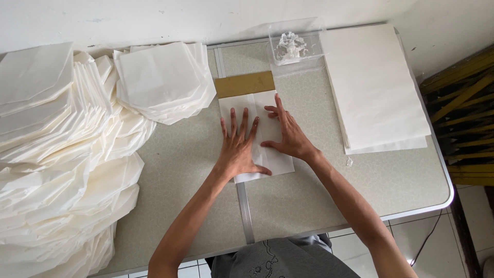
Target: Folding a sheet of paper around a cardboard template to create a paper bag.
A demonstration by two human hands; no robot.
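A folded white paper sheet [267, 139] is pressed flat at the middle of the speckled grey table [319, 190], over the metal seam strip [246, 211] that runs toward the near edge. The left hand [239, 146] is laid open on the sheet's left half, fingers spread and pointing away, thumb resting near the sheet's lower edge; nothing is gripped. The right hand [288, 135] is also flattened on the sheet's right half, its fingers angled leftward toward the central fold, palm down, nothing grasped. A brown cardboard template [244, 84] is seen projecting from under the sheet's far edge.

To the left, a stack of folded white paper bags [164, 80] is set just beside the cardboard, and a far larger heap of finished bags [56, 170] is spread over the table's left side to its near edge. On the right, a pile of flat white sheets [373, 85] is laid well apart from the hands, reaching the table's right rim. A clear plastic container [294, 47] is placed at the far edge, between the cardboard and the flat pile. Bare tabletop is left on both sides of the sheet and toward the near edge.
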